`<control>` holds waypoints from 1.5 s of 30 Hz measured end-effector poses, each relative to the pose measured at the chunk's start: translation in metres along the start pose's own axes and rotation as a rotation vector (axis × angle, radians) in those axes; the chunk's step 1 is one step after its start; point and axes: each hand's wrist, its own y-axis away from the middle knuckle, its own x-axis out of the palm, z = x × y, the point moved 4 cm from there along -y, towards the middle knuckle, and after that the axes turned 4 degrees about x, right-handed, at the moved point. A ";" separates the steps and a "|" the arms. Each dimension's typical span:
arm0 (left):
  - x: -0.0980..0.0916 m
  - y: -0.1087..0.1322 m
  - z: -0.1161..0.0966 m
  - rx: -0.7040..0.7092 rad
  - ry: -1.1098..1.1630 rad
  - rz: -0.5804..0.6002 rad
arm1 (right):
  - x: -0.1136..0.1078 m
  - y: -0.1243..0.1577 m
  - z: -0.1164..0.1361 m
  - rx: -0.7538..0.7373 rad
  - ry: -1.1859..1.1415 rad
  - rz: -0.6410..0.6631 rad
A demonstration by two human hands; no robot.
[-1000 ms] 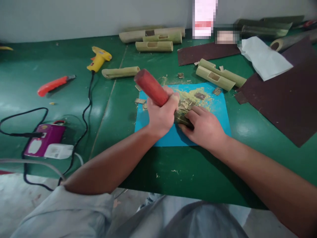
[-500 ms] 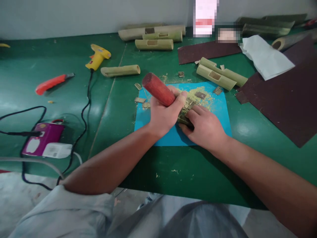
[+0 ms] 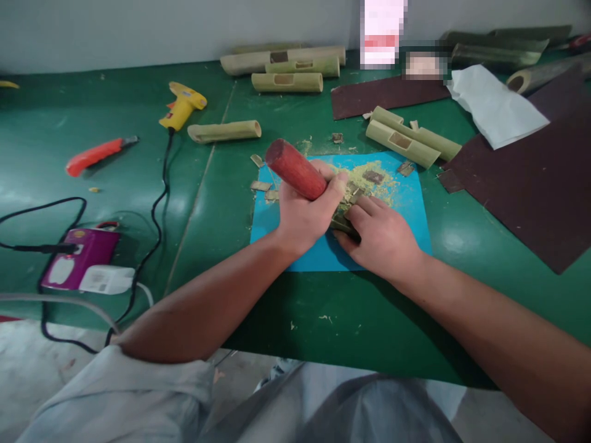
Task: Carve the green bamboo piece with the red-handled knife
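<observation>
My left hand [image 3: 307, 212] is closed round a tool with a thick red handle [image 3: 295, 169]; its working end is hidden behind my fingers, so its kind does not show. The handle slants up and to the left. Close beside it, my right hand [image 3: 383, 231] is closed on a dark green bamboo piece [image 3: 345, 225], which is mostly covered by the fingers. Both hands are over a blue sheet [image 3: 272, 224]. Yellowish shavings [image 3: 364, 173] and small bamboo scraps [image 3: 373, 177] lie on the sheet just beyond my hands.
Bamboo tubes with cut-out windows [image 3: 287, 82] lie at the back and right [image 3: 402, 144]. To the left are a yellow glue gun [image 3: 182, 109], a red-handled cutter [image 3: 95, 157] and a purple power box [image 3: 83, 255] with cables. Brown sheets [image 3: 530, 197] and white paper [image 3: 496, 107] lie at right.
The red handle's top has dipped very slightly. My right hand and the bamboo piece stay in nearly the same place.
</observation>
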 end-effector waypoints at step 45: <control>0.002 0.002 0.002 -0.052 -0.002 -0.008 | -0.001 0.002 0.001 -0.008 -0.003 0.001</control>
